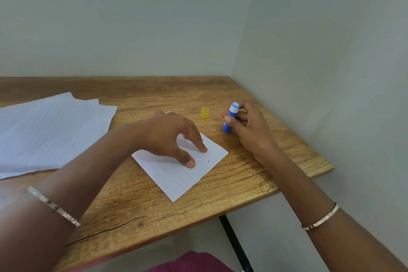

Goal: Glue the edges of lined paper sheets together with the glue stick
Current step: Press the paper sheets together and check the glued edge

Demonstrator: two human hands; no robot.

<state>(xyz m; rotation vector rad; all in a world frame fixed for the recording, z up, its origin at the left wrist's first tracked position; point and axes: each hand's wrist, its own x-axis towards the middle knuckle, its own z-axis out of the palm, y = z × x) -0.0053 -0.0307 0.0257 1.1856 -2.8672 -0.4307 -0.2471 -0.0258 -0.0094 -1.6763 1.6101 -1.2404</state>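
Pressing one small sheet [183, 176] flat with the spread fingertips of the left hand [170, 132]; gripping one uncapped glue stick [230, 117] in the right hand [249, 126], just beyond the sheet. One yellow cap [204, 112] upright on the table [154, 205] between the hands; one loose pile [50, 130] of sheets far left, number unclear

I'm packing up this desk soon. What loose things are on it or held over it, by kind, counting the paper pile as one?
Glue stick: 1
Yellow cap: 1
Small lined sheet: 1
Paper pile: 1
Total: 4
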